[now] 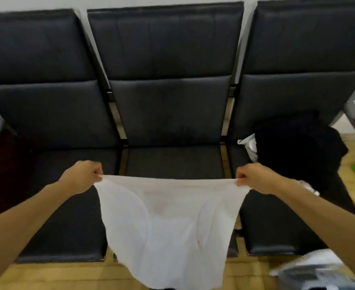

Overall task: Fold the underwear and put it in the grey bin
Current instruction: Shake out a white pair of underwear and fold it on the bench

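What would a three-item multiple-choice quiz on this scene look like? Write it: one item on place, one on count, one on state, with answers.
1. Where does the dark clothing pile lie?
A. on the right seat
B. on the left seat
C. on the floor

2. How many black seats stand in the row?
A. two
B. three
C. five

3. What state is the white underwear in?
A. folded on a seat
B. held spread out by the waistband
C. lying in a bin

Answers: 1 A, the pile sits on the right seat. 2 B, three backrests stand side by side. 3 B, the left hand and right hand each pinch one end of the waistband, and the cloth hangs unfolded in front of the middle seat.
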Available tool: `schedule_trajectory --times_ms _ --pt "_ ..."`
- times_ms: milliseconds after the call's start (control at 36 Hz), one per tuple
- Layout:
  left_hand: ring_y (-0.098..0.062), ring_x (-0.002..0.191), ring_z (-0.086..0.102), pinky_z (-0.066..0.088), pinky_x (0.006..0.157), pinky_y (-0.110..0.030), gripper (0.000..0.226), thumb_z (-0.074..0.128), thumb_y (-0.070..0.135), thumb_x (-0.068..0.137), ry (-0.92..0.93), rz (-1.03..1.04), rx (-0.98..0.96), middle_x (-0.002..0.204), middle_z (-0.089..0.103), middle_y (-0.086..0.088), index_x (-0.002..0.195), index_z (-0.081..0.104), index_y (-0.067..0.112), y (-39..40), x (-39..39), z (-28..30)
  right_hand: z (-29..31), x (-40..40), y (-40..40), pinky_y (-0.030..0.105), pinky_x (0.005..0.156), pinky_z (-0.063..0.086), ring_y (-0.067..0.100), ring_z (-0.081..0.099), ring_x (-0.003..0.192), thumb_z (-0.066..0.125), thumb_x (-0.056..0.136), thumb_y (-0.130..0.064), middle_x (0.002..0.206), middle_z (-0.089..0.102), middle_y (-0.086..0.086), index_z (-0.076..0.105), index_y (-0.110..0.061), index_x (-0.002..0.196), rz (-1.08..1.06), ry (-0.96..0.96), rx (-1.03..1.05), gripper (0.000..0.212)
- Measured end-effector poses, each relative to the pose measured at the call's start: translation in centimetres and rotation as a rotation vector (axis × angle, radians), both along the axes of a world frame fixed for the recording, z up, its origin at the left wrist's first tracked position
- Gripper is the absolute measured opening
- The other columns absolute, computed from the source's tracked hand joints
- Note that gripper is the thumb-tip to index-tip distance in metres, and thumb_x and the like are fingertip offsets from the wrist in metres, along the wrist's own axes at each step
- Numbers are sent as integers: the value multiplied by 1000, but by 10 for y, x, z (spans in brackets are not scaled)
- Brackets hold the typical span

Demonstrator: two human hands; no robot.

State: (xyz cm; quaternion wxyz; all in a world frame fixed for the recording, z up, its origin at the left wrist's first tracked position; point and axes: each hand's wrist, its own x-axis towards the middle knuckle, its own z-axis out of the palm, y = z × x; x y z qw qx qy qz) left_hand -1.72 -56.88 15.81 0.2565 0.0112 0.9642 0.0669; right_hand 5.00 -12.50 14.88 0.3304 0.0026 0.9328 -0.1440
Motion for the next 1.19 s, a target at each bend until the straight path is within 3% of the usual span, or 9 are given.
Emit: schedule_trajectory --times_ms 83,194,222,278,333,500,861,972,1194 --pt "-10 72 54 37 59 -26 13 56 16 91 -36 25 -28 80 58 2 80 57 23 -1 -44 -76 -74 -41 -7 26 59 36 19 56 81 49 95 -23 75 49 -7 45 -25 75 1 -18 75 20" --pt "-9 74 55 38 61 -25 15 48 16 94 43 -4 -59 82 57 6 86 57 25 -1 -118 -165 -158 -106 -23 31 81 42 18 59 102 44 98 -23 105 58 -3 51 -21 105 46 116 283 11" --pt "-11 75 55 38 62 -27 15 48 15 95 76 -8 -47 83 58 5 87 58 24 1 -139 -185 -178 -125 -23 32 79 45 18 62 95 54 94 -22 102 62 -2 55 -19 104 59 228 341 11" --pt "-16 76 55 40 65 -30 15 49 12 94 137 6 -9 87 58 1 87 60 20 6 -176 -211 -208 -156 -19 33 54 50 20 64 61 84 65 -14 71 63 1 63 -15 78 76 499 358 25" --pt "-22 77 57 47 69 -37 15 50 9 93 215 12 41 89 61 -4 86 62 16 9 -206 -231 -230 -180 -17 30 39 43 24 56 43 90 42 -2 53 55 3 60 -13 61 55 637 365 37" --pt "-31 81 57 49 73 -44 13 52 5 92 384 -41 145 89 61 -10 89 65 6 8 -244 -252 -255 -201 -17 35 51 44 32 57 55 81 52 8 61 56 9 63 -7 67 21 793 318 27" --pt "-29 70 55 44 60 -37 17 63 -14 76 430 -188 176 78 58 -10 74 64 3 -28 -160 -265 -273 -97 -27 27 53 39 16 53 51 85 50 3 62 55 -4 55 -18 64 126 688 79 39" --pt "-22 72 54 46 65 -36 16 64 -9 77 413 -136 147 79 54 -1 75 64 7 -37 -110 -265 -267 -58 -36 24 52 42 5 41 53 86 49 2 60 51 -9 52 -21 62 159 652 16 43" --pt "-22 65 54 49 58 -36 20 68 -13 72 399 -130 87 75 55 -3 72 63 7 -47 -29 -275 -276 14 -52 26 48 45 12 50 51 86 45 -1 60 51 -8 52 -21 61 224 563 10 43"
